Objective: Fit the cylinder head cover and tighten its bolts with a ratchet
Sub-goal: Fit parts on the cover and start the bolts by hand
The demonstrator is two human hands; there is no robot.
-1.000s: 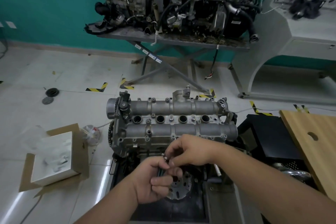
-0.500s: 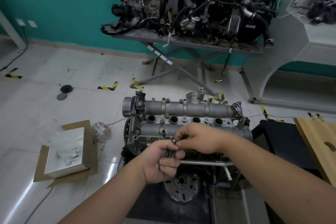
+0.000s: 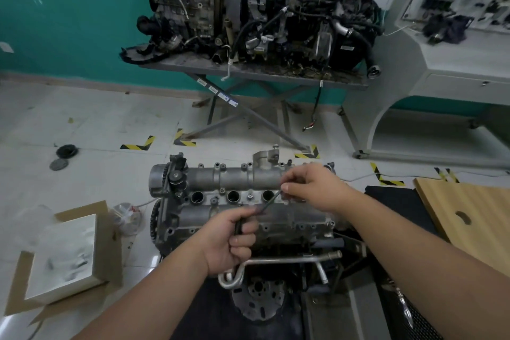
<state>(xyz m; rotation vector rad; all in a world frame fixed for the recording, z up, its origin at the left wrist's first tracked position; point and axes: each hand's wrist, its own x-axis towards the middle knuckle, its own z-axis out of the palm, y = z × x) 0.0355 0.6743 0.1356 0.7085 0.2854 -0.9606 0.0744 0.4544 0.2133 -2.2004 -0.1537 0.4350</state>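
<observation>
Cylinder head cover [image 3: 248,201]: cast metal, judged heavy, rigid; take hold at both ends. Left hand [image 3: 234,240] grips dark bolts [image 3: 238,225]; right hand [image 3: 311,188] pinches one bolt [image 3: 271,199]

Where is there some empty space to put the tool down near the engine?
The wooden board right of the cylinder head cover looks bare around its hole, and so does the black mat beside it. The floor tiles left are open behind the cardboard box. The cover's top is crowded: both hands work there.

Dim, even indoor light; floor [image 3: 82,124] glare lower left; edges bowed, slightly blurred.
</observation>
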